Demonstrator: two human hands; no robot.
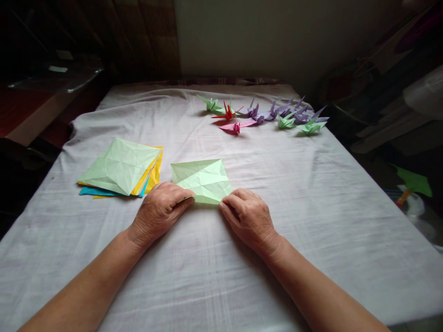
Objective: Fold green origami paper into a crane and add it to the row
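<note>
A pale green sheet of origami paper [204, 177], marked with crossing creases, lies in front of me on the cloth. My left hand [165, 205] pinches its near left corner between thumb and fingers. At the near right corner, my right hand [247, 214] grips the same sheet the same way. The near edge is lifted or turned up slightly between the two hands. Just beyond my left hand rests a stack of creased paper squares [119, 166], light green on top, with yellow and blue edges showing beneath.
Folded paper cranes in purple [273, 112], green [311, 125], red [228, 112] and pink [237, 127] stand along the far side of the table. A wrinkled white cloth [194, 276] covers the table. Left of it is a dark reddish-brown piece of furniture [27, 110].
</note>
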